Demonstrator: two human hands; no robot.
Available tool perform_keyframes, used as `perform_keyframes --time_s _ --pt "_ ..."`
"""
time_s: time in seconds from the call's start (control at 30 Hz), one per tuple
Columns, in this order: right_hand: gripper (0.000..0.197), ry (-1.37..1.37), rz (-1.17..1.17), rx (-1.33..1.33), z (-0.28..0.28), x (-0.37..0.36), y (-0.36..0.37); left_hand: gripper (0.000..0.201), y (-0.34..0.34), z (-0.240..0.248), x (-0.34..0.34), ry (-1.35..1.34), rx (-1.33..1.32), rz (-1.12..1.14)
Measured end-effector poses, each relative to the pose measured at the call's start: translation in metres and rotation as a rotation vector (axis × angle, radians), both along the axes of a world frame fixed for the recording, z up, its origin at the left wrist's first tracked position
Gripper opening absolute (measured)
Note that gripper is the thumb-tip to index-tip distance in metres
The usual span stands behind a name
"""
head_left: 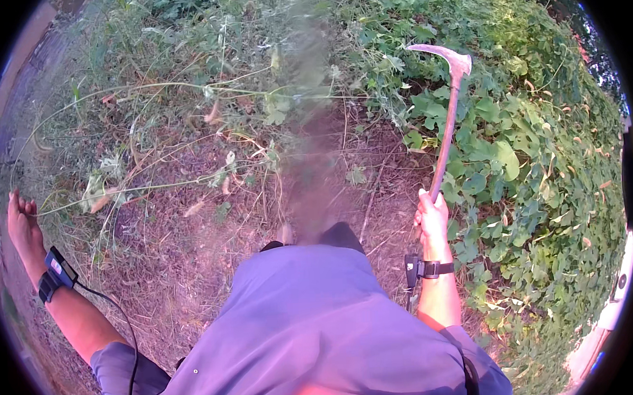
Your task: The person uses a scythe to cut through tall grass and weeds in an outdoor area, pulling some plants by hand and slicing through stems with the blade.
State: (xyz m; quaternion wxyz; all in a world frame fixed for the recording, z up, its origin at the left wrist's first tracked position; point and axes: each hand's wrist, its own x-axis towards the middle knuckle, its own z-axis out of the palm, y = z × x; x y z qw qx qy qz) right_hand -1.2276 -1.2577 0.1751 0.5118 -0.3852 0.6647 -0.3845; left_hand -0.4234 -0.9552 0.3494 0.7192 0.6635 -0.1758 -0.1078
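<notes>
My right hand (430,219) is wrapped round the lower end of the long wooden handle of a sickle (449,128). The tool stands up and away from me, its curved metal blade at the far end pointing left, over green leaves. Out at the far left, my left hand (25,223) has its fingers curled round a long thin vine (167,184). From that hand, thin green stems arc rightward across the weeds, with a few leaves and dry brown bits hanging along them.
A dense bank of leafy vines (527,160) covers the right side. Weeds and grass (175,34) spread across the back left. Dry, litter-strewn ground (185,253) lies before my feet. Each wrist wears a strapped device, and a cable (127,319) runs along my left arm.
</notes>
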Motion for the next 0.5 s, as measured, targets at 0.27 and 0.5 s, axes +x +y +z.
perform_keyframes --time_s 0.27,0.5 --pt "0.024 0.008 0.071 -0.007 -0.01 -0.016 0.056 0.031 -0.018 0.016 -0.114 0.005 -0.08 -0.156" --pt "0.022 -0.101 0.164 -0.01 -0.031 -0.057 0.13 0.025 0.034 0.028 -0.251 -0.044 -0.051 -0.338"
